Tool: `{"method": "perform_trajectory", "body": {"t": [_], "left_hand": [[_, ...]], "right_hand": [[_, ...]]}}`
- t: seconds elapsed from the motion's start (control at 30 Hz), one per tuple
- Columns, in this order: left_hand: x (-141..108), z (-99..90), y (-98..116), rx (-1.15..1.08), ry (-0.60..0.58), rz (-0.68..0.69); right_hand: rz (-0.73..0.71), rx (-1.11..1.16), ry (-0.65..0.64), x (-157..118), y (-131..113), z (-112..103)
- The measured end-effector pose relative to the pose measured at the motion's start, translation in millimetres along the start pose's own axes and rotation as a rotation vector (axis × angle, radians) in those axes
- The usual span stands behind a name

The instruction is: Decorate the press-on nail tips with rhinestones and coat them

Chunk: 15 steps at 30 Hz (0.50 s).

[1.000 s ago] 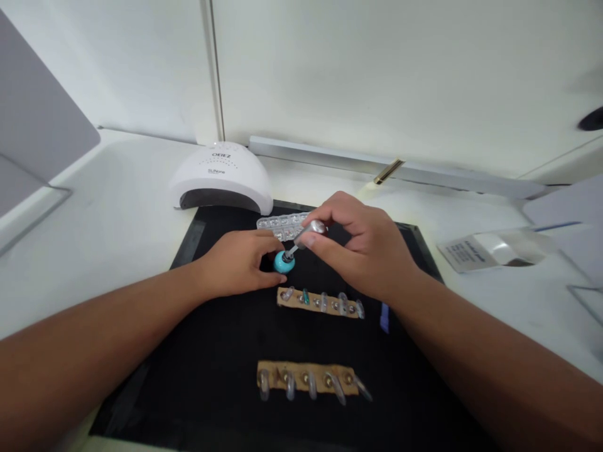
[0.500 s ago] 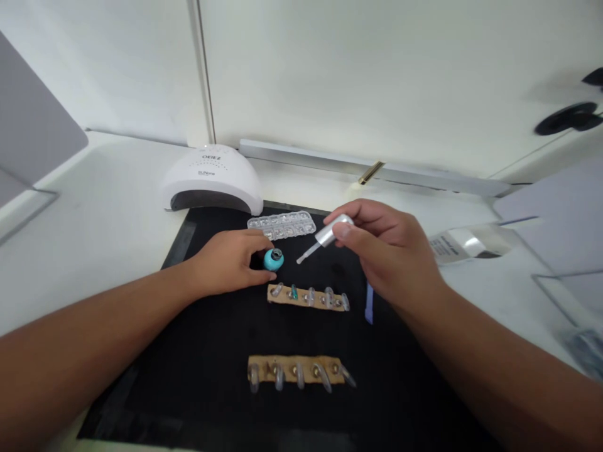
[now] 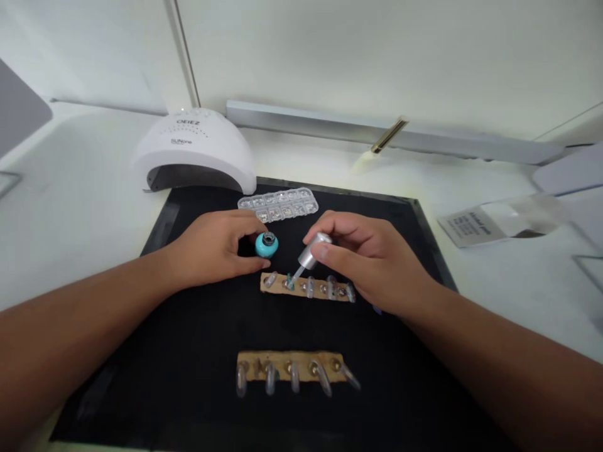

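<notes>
My left hand [image 3: 221, 246] holds a small turquoise bottle [image 3: 266, 245], uncapped and upright, between thumb and fingers. Pinched in my right hand [image 3: 367, 257] is a silver-capped brush [image 3: 309, 252], its bristles at the second nail tip [image 3: 290, 282] from the left, which carries some teal colour. That tip sits with several clear ones on a brown strip [image 3: 298, 286] just in front of the bottle. Nearer to me lies a second brown strip [image 3: 304, 366] with several clear nail tips. Both strips rest on a black mat [image 3: 188, 389].
A white lamp [image 3: 195, 147] stands at the back left, near a clear compartment tray [image 3: 280, 204] of small pieces. Behind the mat lies a gold-handled brush [image 3: 389, 135]. A white printed packet [image 3: 475, 223] is at the right. My right hand partly covers a blue tool [image 3: 377, 309].
My right hand has moved the brush down and left, from above the mat to the second nail tip. The whole view has shifted a little. My left hand still holds the bottle.
</notes>
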State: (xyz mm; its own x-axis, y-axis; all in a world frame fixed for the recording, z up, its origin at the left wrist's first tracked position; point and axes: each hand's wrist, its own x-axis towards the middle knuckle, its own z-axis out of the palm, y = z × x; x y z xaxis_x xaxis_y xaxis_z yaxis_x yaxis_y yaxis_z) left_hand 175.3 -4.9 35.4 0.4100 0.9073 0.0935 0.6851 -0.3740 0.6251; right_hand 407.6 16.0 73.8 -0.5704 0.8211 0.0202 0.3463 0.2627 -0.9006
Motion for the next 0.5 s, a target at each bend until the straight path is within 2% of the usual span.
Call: {"method": "perform_trajectory", "body": {"t": [0.5], "left_hand": [[-0.3,-2.4,2.4,0.026,0.006,0.009]], "right_hand": [[-0.010,-0.106,0.078,2.2,-2.5,0.9]]}}
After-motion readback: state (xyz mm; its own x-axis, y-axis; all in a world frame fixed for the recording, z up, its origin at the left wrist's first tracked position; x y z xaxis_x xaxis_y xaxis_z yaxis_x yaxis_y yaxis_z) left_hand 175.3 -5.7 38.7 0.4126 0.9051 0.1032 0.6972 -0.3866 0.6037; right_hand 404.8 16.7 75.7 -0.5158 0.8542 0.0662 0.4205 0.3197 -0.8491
